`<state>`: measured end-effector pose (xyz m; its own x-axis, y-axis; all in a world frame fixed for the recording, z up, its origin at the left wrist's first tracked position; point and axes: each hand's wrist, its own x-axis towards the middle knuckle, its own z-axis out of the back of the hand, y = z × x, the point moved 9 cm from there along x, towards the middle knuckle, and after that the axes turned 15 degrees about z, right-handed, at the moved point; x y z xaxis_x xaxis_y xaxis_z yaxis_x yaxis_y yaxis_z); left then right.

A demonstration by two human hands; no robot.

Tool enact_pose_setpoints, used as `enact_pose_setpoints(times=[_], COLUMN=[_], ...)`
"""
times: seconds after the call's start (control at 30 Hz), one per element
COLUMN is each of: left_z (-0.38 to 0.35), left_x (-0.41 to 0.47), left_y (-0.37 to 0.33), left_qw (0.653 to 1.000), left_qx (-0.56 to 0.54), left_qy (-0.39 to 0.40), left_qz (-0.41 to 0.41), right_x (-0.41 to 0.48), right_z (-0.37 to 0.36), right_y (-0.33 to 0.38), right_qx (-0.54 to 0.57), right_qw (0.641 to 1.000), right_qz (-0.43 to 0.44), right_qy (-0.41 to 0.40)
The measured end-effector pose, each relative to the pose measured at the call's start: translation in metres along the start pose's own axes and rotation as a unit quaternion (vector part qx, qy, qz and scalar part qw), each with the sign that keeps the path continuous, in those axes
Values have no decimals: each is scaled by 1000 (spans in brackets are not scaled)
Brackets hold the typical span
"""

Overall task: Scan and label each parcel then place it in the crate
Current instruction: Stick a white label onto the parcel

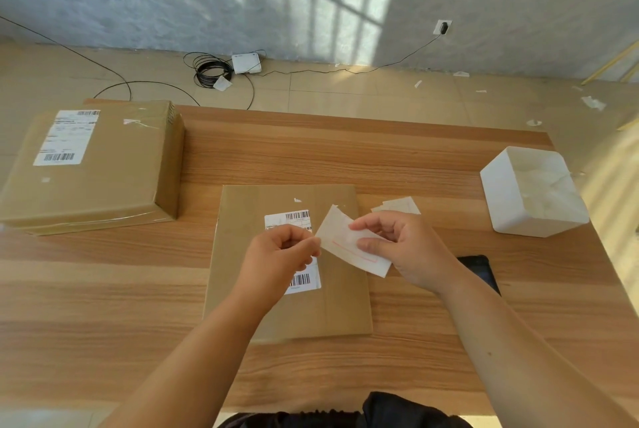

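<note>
A flat brown cardboard parcel (332,303) lies on the wooden table in front of me, with a white barcode label (294,216) on its top, partly hidden by my hands. Above it I hold a white label sheet (342,241) with a red outline. My right hand (404,247) pinches the sheet between thumb and fingers. My left hand (280,251) has its fingers curled and pinches the sheet's left edge. A larger brown box (103,164) with its own shipping label lies at the table's left end.
A white square container (539,216) holding crumpled paper stands at the right of the table (415,158). A dark phone (484,272) lies behind my right wrist. Loose label sheets (401,204) lie beyond my right hand. Cables and a white device (246,62) lie on the floor.
</note>
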<state>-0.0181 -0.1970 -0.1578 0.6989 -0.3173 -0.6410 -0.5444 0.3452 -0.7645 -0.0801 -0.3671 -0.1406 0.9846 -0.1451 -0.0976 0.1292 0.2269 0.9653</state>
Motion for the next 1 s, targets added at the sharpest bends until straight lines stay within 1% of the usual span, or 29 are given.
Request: enact_pose_setpoints(times=[0.3,0.47,0.57,0.67,0.73,0.77,0.83,0.9,1.0], left_z=[1,0,0,0,1,1,1,0,-3], left_x=[-6,-7,-7,-8,-8,-8,-9,-11,-14], left_y=[-5,-8,-9,-8,-8,-8,-9,-11,-14], left_qw=[999,998,998,998,998,998,998,997,995], left_qx=[-34,-38,-37,-38,-34,-28,-13,-2,7], left_qy=[39,52,53,53,55,54,53,58,79], left_qz=[-13,-18,-20,-20,-23,-27,-36,-46,-61], right_x=[-4,-7,-9,-9,-10,-10,-9,-9,-8], right_z=[-5,-4,-5,-5,-6,-7,-13,-25,-36], right_y=[6,9,10,13,20,26,35,37,35], right_qx=[5,-13,-67,-180,-242,-250,-227,-180,-135], right_qw=[1000,1000,998,984,969,966,968,978,987], right_qz=[-5,-8,-9,8,31,48,80,94,86], right_qy=[-14,-15,-7,-9,-32,-52,-70,-54,-32])
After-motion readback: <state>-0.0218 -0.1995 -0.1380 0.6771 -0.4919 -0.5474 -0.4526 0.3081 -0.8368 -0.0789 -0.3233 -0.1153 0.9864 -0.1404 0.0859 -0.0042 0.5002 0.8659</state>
